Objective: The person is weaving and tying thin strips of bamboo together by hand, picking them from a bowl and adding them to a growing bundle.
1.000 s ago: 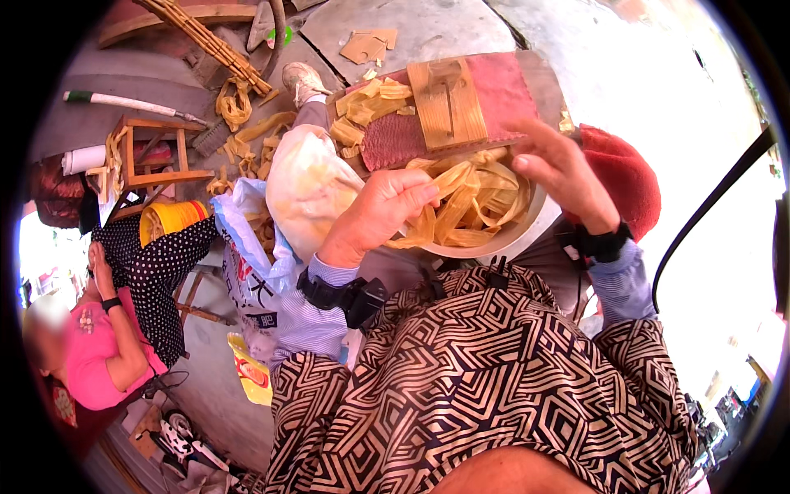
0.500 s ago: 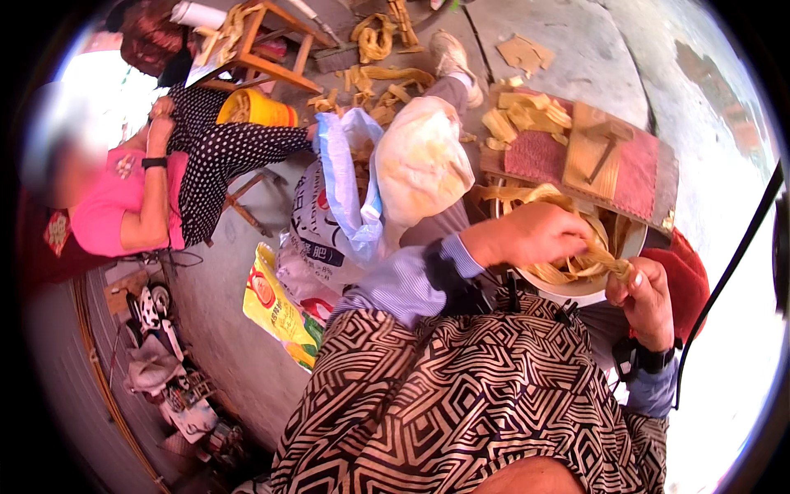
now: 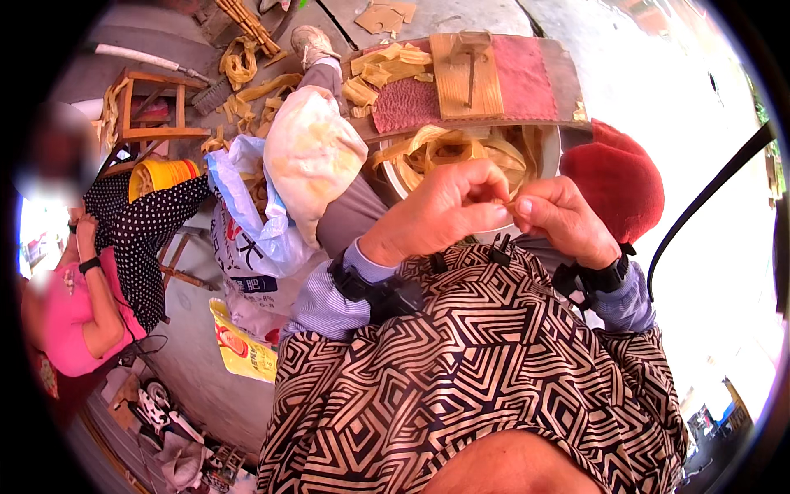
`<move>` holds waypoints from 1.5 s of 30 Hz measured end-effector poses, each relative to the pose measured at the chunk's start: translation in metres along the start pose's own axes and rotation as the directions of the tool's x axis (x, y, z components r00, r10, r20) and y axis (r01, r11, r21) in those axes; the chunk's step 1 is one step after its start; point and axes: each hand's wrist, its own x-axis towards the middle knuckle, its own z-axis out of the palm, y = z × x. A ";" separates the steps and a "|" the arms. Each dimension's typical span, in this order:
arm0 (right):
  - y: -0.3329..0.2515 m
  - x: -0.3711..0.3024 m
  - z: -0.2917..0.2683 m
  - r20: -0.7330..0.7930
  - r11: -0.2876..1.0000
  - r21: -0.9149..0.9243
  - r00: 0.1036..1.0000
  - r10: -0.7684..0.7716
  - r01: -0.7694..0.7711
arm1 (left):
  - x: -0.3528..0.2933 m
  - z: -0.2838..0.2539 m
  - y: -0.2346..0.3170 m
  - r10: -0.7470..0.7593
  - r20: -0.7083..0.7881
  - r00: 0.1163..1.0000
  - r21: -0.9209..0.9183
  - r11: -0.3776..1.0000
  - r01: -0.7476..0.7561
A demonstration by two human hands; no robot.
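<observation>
My left hand (image 3: 453, 206) and my right hand (image 3: 566, 218) meet fingertip to fingertip just above a white bucket (image 3: 553, 156). Both are closed in a pinch on a thin yellowish strip (image 3: 511, 211), of which only a small bit shows between the fingers. Long, flat, pale-yellow strips (image 3: 448, 152) lie coiled inside the bucket, partly hidden behind my left hand. What the strips are made of I cannot tell.
Beyond the bucket, a plank bench (image 3: 359, 125) carries red mats, loose strips and a wooden board (image 3: 453, 97) bearing a T-shaped tool (image 3: 471, 70). A white cloth (image 3: 313, 156) and a red one (image 3: 613, 185) cover my knees. Bags (image 3: 263, 239) and a seated person (image 3: 82, 296) are leftward.
My hands have come together at the fingertips; before, my left hand was over the bucket and my right held a twisted strip end. The view has swung right.
</observation>
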 end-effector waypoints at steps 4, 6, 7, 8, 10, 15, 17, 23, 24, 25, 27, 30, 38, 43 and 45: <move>0.010 0.024 -0.034 -0.242 0.928 -0.361 0.951 -0.191 0.094 | -0.005 -0.041 -0.007 -0.035 -0.157 0.987 0.194 0.979 0.065; 0.015 0.038 -0.036 -0.290 0.824 -0.553 0.898 -0.331 0.125 | 0.000 -0.059 -0.013 0.032 -0.197 0.980 0.318 0.948 0.033; 0.014 0.045 -0.034 -0.293 0.787 -0.599 0.875 -0.386 0.146 | 0.006 -0.067 -0.010 0.049 -0.226 0.973 0.363 0.931 0.038; 0.012 0.052 -0.035 -0.309 0.743 -0.649 0.835 -0.455 0.165 | 0.013 -0.074 -0.007 0.067 -0.254 0.965 0.408 0.912 0.044; 0.012 0.069 -0.040 -0.348 0.684 -0.715 0.776 -0.526 0.144 | 0.026 -0.084 -0.004 0.066 -0.270 0.961 0.416 0.908 0.055; 0.004 0.085 -0.041 -0.425 0.665 -0.743 0.715 -0.555 0.074 | 0.047 -0.096 0.009 0.019 -0.312 0.950 0.333 0.939 0.090; 0.008 0.084 -0.047 -0.446 0.666 -0.744 0.709 -0.546 0.045 | 0.054 -0.095 0.009 0.005 -0.297 0.955 0.342 0.934 0.102; 0.014 0.093 -0.058 -0.419 0.571 -0.819 0.738 -0.529 -0.056 | 0.078 -0.108 -0.001 0.204 -0.180 0.962 0.672 0.739 -0.031; 0.018 0.094 -0.058 -0.451 0.542 -0.833 0.709 -0.542 -0.115 | 0.082 -0.107 -0.003 0.335 -0.231 0.914 0.826 0.563 0.002; 0.023 0.094 -0.060 -0.478 0.512 -0.842 0.679 -0.558 -0.172 | 0.078 -0.107 -0.004 0.316 -0.306 0.898 0.855 0.507 0.113; 0.023 0.085 -0.063 -0.481 0.495 -0.846 0.685 -0.547 -0.199 | 0.064 -0.108 -0.001 0.312 -0.460 0.831 0.863 0.375 0.338; 0.033 0.052 -0.049 -0.480 0.777 -0.628 0.772 -0.416 0.029 | 0.036 -0.090 0.008 0.186 -0.390 0.902 0.733 0.655 0.182; 0.008 0.062 0.027 -0.049 0.286 -0.910 0.609 -0.792 0.300 | 0.029 -0.018 -0.047 0.075 -0.314 0.946 0.348 0.937 0.041; 0.050 0.062 -0.008 -0.278 0.509 -0.860 0.811 -0.515 0.029 | 0.008 -0.016 -0.024 -0.263 -0.069 0.962 -0.227 0.943 0.241; 0.073 0.052 -0.009 -0.141 0.706 -0.679 0.909 -0.393 0.200 | 0.013 -0.038 -0.004 -0.083 -0.151 0.985 0.162 0.981 0.108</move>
